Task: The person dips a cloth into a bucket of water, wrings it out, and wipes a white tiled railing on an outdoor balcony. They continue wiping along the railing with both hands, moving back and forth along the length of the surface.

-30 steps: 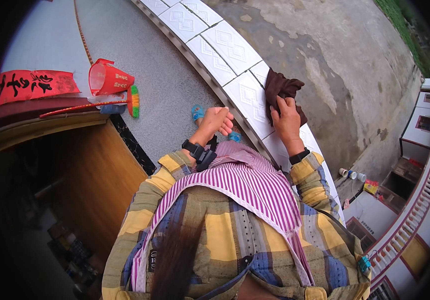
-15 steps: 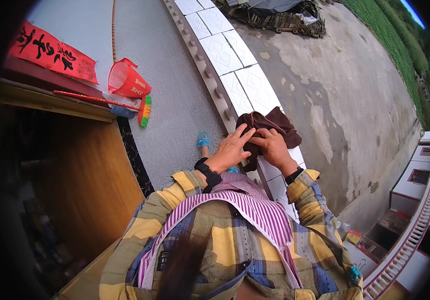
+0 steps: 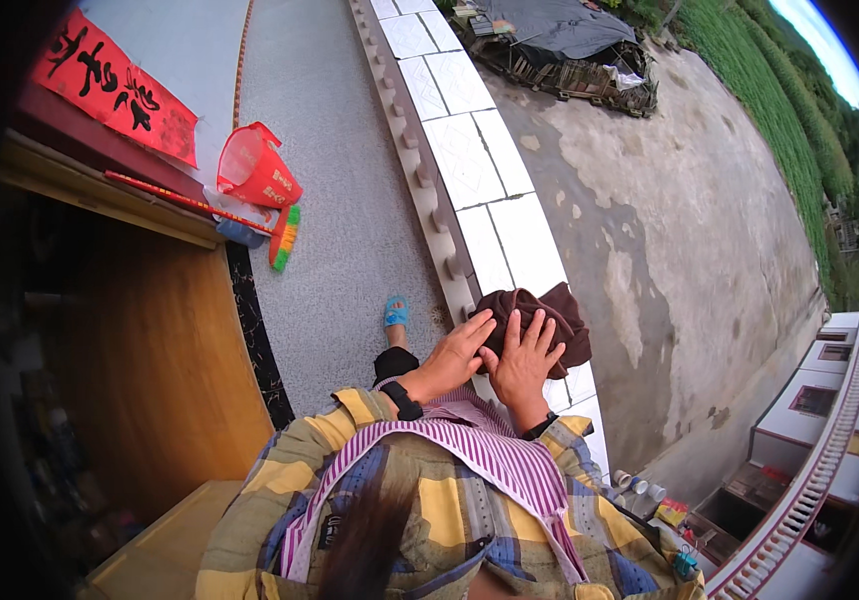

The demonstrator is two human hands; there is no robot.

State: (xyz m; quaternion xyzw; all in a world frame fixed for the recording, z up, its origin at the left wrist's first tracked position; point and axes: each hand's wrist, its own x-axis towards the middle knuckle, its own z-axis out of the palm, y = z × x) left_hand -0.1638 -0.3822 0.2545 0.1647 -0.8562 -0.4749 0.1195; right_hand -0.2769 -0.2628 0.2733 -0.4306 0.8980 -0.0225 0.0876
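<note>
Where a white-tiled ledge [image 3: 525,240] runs forward, the left hand [image 3: 448,362] and right hand [image 3: 523,372] rest on a brown cloth [image 3: 567,335]

Soft and matte, the cloth sits bunched in thick folds on the ledge, directly before the person. The right hand lies palm down over it, fingers straight and splayed, clenching nothing. The left hand's fingers extend close together along the cloth's left edge; whether they pinch any fabric cannot be told. Faint diamond patterns mark the glossy tiles [image 3: 462,160], with dark joints between. A purple-and-white striped apron [image 3: 465,440] covers a plaid shirt [image 3: 280,480]. To the left, on speckled grey floor [image 3: 340,200], a red plastic container [image 3: 268,172] sits beside a broom [image 3: 286,240] with orange and green bristles.
</note>
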